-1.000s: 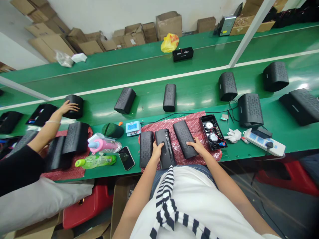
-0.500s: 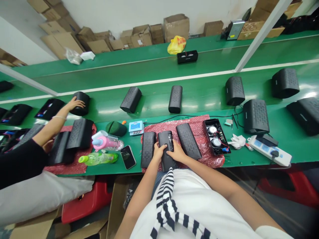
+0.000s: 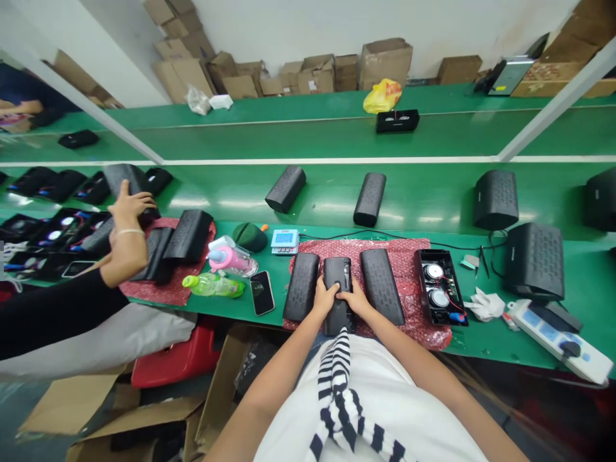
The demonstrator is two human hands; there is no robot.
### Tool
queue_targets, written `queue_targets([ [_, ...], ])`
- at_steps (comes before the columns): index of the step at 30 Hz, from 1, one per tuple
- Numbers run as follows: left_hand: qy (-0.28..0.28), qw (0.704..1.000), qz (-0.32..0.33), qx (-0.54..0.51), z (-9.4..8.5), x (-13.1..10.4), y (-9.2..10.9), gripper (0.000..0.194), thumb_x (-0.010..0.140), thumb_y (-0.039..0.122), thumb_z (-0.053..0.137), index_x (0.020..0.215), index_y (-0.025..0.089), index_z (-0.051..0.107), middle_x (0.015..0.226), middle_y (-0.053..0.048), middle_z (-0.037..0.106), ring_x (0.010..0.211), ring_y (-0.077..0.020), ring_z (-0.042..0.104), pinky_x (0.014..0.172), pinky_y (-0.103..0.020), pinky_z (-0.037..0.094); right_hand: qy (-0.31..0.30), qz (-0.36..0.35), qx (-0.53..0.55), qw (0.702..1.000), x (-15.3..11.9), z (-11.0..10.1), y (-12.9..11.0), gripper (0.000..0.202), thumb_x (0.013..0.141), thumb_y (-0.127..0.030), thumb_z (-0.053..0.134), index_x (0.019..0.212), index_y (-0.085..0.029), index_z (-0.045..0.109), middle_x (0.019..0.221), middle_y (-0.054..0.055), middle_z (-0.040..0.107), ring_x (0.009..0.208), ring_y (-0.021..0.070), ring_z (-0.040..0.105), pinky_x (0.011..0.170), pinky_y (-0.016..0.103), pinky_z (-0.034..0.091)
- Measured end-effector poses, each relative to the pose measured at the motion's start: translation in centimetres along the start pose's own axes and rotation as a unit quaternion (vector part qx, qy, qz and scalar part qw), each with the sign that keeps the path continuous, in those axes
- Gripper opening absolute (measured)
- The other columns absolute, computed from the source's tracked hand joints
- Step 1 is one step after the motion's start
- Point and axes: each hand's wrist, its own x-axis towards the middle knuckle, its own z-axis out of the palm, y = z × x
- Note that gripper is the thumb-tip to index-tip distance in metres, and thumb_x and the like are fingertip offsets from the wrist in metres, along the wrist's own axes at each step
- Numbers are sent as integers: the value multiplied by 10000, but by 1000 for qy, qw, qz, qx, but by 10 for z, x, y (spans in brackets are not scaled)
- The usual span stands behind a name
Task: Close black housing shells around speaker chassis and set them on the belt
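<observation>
A black speaker (image 3: 337,269) lies upright along its length in front of me, on red bubble wrap (image 3: 409,253). My left hand (image 3: 326,297) is closed around its left side and my right hand (image 3: 356,298) around its right side. Both thumbs press on its upper face, close together; the other fingers are mostly hidden. To the left is a black patterned speaker part (image 3: 301,287), and to the right another patterned part (image 3: 382,285). Further right, an open speaker housing (image 3: 440,287) shows two round drivers and red wires.
A phone (image 3: 262,293), a green bottle (image 3: 214,285), a pink bottle (image 3: 233,261) and a blue-white meter (image 3: 285,241) lie to the left. A power strip (image 3: 561,340) and crumpled tissue (image 3: 485,304) are at right. A co-worker's hand (image 3: 129,202) holds a black speaker at far left.
The view has turned left, so the bench appears shifted right. My hands stay on the speaker. The co-worker's hand has lifted a black speaker and moved it left.
</observation>
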Motion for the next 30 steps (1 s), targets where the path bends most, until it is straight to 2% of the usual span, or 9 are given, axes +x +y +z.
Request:
queue_targets([
  [5, 0, 1000, 2, 9, -1, -1, 0, 605, 708, 290, 609, 1265, 134, 433, 1227, -152, 558, 1100, -236, 544, 970, -353, 392, 4, 0, 12, 1000, 0, 2, -3, 616, 541, -250, 645, 1132, -229, 473, 951, 7, 610, 820, 195, 577, 752, 338, 484],
  [10, 2, 1000, -3, 23, 1, 0, 1, 602, 717, 280, 599, 1276, 146, 421, 1222, -141, 558, 1105, -231, 541, 969, -361, 394, -8, 20, 18, 1000, -1, -2, -5, 702, 509, -248, 678, 1172, -219, 449, 1033, 32, 600, 902, 211, 574, 822, 350, 470],
  [18, 11, 999, 2, 43, 3, 2, 0, 601, 709, 305, 623, 1266, 158, 449, 1205, -140, 575, 1079, -242, 554, 959, -368, 395, -6, 37, 32, 999, -4, -2, -9, 748, 519, -265, 662, 1223, -227, 411, 1067, 39, 609, 896, 210, 580, 814, 343, 470],
  [26, 14, 999, 7, 36, 3, 3, -5, 624, 698, 303, 629, 1278, 161, 450, 1233, -143, 560, 1116, -258, 530, 979, -383, 377, -18, 24, 22, 999, -2, 2, -10, 635, 552, -243, 617, 1160, -221, 433, 956, 24, 613, 802, 205, 584, 742, 352, 498],
  [30, 3, 1000, 7, 23, 1, 3, -4, 626, 708, 299, 611, 1292, 154, 436, 1253, -144, 545, 1137, -250, 520, 999, -387, 367, -35, -3, -2, 999, -3, -1, -9, 673, 559, -237, 624, 1197, -229, 411, 1016, 35, 591, 863, 211, 573, 811, 379, 487],
])
